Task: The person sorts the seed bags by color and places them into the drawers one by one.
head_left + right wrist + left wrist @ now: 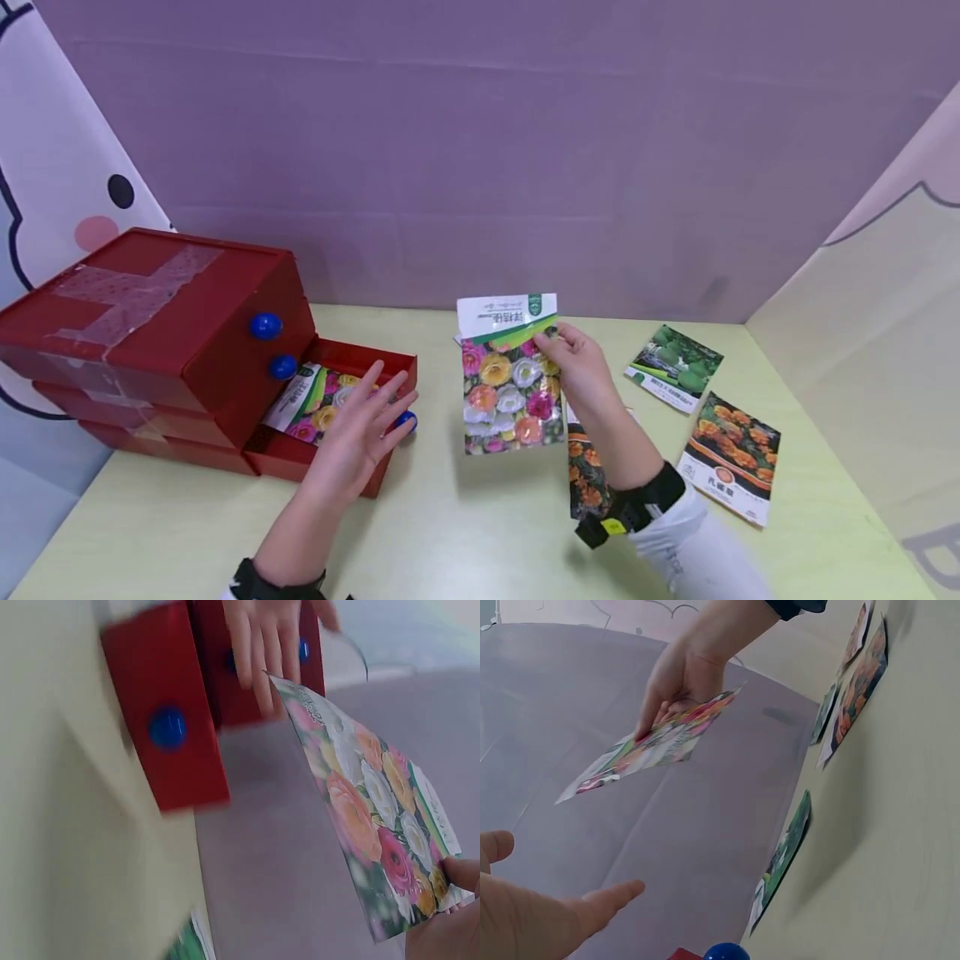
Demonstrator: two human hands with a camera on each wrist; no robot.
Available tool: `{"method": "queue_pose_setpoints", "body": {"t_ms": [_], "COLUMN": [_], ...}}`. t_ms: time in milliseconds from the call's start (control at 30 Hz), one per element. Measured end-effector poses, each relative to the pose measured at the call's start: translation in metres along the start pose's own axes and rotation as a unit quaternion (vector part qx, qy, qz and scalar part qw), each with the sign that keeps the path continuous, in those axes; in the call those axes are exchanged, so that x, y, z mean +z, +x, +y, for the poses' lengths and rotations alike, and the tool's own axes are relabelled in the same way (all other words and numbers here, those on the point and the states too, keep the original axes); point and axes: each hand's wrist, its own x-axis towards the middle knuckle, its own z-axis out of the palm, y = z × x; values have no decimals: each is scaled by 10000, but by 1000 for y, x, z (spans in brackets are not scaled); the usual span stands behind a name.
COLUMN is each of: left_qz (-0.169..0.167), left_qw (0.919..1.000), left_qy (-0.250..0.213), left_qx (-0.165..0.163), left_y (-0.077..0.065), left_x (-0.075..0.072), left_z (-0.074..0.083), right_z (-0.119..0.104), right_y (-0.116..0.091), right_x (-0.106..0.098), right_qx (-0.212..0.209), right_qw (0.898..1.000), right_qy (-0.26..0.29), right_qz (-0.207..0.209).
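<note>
At centre frame the right hand [588, 371] pinches a flower packet [512, 400], while at lower left the left hand [356, 437] spreads empty fingers over the red drawer [367, 353].

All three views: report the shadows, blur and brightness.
Head view: the held flower packet is fairly sharp, with a soft shadow on the tabletop below; left wrist view: a broad, soft shadow crosses the tabletop; right wrist view: the open drawer and green packet are blurred, the held packet's flowers look crisper, and the upper right is washed out.
</note>
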Motion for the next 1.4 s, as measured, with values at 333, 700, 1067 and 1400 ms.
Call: {"method": "queue_pose_setpoints", "body": {"t_ms": [333, 700, 1067, 1400], "left_qz": [-166, -355, -685, -714], "left_qw": [9976, 9928, 9908, 9912], "left_qy": [663, 834, 796, 594], "left_qx": [-145, -785, -857, -938], "left_y": [-1, -6, 0, -2], "left_x": [16, 21, 18, 17], "left_z": [-20, -31, -29, -29], "right_z": [27, 52, 51, 54], "right_y": [-34, -46, -48, -48], "right_x": [39, 48, 47, 48], "right_qx": [320, 471, 474, 428], "right_qw": [9990, 9956, 9954, 9948], "right_qy": [-18, 74, -221, -388], "right_qz": [-325, -807, -807, -840]}}
